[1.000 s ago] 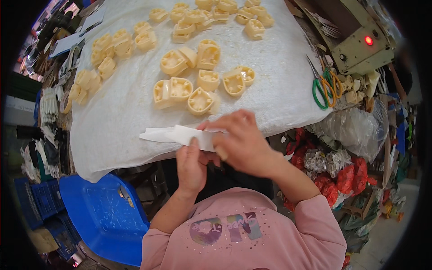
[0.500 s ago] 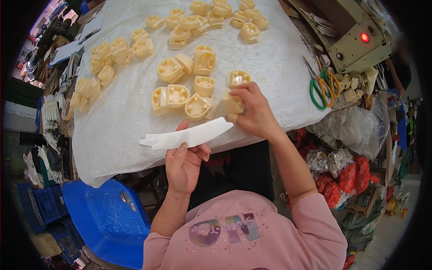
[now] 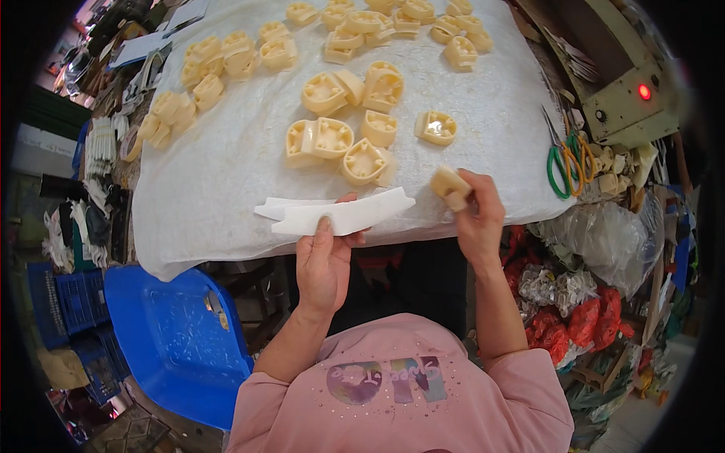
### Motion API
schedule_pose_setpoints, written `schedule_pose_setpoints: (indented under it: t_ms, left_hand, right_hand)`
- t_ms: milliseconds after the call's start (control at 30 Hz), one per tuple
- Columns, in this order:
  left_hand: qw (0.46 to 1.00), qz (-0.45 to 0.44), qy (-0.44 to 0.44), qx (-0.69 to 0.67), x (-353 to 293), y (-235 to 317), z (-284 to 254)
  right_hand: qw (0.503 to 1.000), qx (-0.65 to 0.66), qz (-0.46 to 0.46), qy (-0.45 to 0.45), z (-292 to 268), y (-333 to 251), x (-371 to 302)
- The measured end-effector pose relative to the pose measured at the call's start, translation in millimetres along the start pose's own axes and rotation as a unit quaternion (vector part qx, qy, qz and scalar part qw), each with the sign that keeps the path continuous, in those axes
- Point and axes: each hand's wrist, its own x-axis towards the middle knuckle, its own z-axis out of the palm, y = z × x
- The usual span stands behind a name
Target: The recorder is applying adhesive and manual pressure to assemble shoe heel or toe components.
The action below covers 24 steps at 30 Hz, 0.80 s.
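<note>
Between thumb and fingers, my left hand (image 3: 326, 260) holds white curved strips (image 3: 362, 214), stacked and partly overlapping, over the table's near edge. My right hand (image 3: 482, 215) pinches a cream plastic shoe heel (image 3: 449, 186), a little blurred, to the right of the strips' end. Just beyond it, a single D-shaped heel (image 3: 436, 128) lies with its glossy hollow side up. A nearby group of heels (image 3: 364, 162) sits on the table beyond my left hand.
More heels (image 3: 362, 30) lie in clusters toward the far side and left of the white-covered table (image 3: 249, 128). Scissors (image 3: 563, 162) with green and orange handles rest at its right edge, near a metal box (image 3: 634, 106) with a red light. A blue plastic chair (image 3: 170, 340) stands at lower left.
My right hand has lifted the shoe heel off the table and drawn it nearer me and rightward. The left hand still holds the strips. The whole view has shifted.
</note>
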Motion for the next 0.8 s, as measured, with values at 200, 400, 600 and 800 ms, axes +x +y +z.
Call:
schedule_pose_setpoints:
  t_ms: [200,400,600,800]
  left_hand:
    - [1.000,0.023,-0.001,0.016,-6,3,4]
    - [0.997,-0.005,-0.072,-0.017,-14,16,18]
    - [0.996,-0.002,-0.086,0.004,-19,24,20]
    - [0.996,0.000,-0.090,0.016,-20,22,20]
  right_hand:
    - [0.950,0.268,-0.157,-0.024,-2,-63,-12]
    - [0.939,0.222,-0.263,-0.012,37,-73,-18]
    - [0.930,0.192,-0.313,0.027,47,-75,-17]
    - [0.934,0.181,-0.306,0.028,45,-74,-16]
